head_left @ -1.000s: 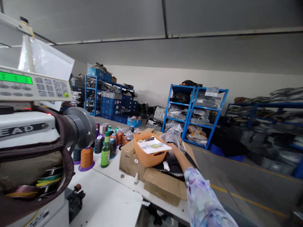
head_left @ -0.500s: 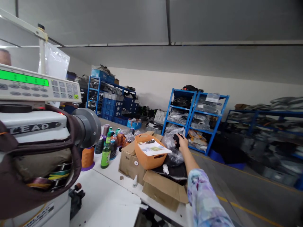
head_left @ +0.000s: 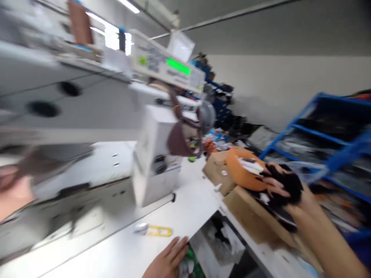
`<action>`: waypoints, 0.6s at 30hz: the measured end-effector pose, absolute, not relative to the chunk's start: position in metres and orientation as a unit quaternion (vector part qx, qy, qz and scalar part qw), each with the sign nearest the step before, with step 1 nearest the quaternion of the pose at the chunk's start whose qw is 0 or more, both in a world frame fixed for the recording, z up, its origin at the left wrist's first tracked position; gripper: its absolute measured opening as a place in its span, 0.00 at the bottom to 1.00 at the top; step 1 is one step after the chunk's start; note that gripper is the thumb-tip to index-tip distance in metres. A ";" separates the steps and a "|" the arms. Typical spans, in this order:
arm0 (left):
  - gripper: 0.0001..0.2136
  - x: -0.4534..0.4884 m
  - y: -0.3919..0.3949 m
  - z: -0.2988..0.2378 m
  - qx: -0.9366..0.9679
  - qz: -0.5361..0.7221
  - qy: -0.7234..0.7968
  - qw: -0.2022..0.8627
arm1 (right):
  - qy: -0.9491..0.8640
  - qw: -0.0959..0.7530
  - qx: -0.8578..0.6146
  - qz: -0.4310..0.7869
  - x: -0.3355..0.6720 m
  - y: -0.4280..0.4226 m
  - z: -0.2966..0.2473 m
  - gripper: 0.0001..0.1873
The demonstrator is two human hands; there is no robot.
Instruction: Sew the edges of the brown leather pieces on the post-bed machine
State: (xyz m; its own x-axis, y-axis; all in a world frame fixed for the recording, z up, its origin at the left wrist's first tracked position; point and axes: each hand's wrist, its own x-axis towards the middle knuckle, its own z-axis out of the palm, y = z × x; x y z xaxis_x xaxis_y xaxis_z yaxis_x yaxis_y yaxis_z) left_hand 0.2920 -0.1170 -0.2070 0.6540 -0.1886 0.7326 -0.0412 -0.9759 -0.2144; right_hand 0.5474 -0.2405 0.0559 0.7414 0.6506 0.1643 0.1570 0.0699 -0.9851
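The picture is motion-blurred. My right hand (head_left: 279, 187) is closed around a small bundle of black fabric (head_left: 290, 185), just above the open cardboard box (head_left: 249, 212) and beside the orange basket (head_left: 240, 173). My left hand (head_left: 168, 259) lies flat on the near edge of the white table (head_left: 116, 247), fingers spread, holding nothing. A small yellow tag-like item (head_left: 159, 231) lies on the table just beyond it.
A white embroidery machine (head_left: 155, 154) with a green-lit control panel (head_left: 174, 66) stands at the middle. A brown bag (head_left: 179, 135) hangs on it. Blue storage racks (head_left: 333, 131) fill the right. A blurred pinkish shape (head_left: 11, 193), perhaps another hand, sits at the far left.
The view has swung left and down. My right hand has pulled back from the clear bag with black fabric in it. My left hand has come into view on the table edge.
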 end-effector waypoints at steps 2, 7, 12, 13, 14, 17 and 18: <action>0.10 0.269 -0.122 -0.222 -0.935 -0.340 0.090 0.038 | -0.289 0.634 -0.638 0.328 0.486 -0.215 0.021 0.14; 0.09 0.230 -0.145 -0.228 -0.972 -0.218 0.053 -0.071 | -0.374 0.462 -0.605 0.530 0.345 -0.126 -0.066 0.21; 0.08 0.179 -0.123 -0.187 -0.975 -0.146 0.007 -0.169 | -0.541 0.383 -0.653 0.368 0.286 -0.034 -0.110 0.10; 0.11 0.169 -0.115 -0.178 -0.972 -0.138 -0.013 -0.190 | -0.579 0.355 -0.656 0.329 0.282 -0.022 -0.115 0.08; 0.14 0.160 -0.107 -0.171 -0.968 -0.130 -0.033 -0.210 | -0.613 0.322 -0.659 0.294 0.281 -0.013 -0.119 0.09; 0.17 0.144 -0.094 -0.158 -0.958 -0.105 -0.055 -0.262 | -0.691 0.212 -0.653 0.228 0.282 0.001 -0.125 0.14; 0.17 0.140 -0.093 -0.156 -0.955 -0.097 -0.053 -0.275 | -0.709 0.180 -0.648 0.215 0.283 0.002 -0.125 0.16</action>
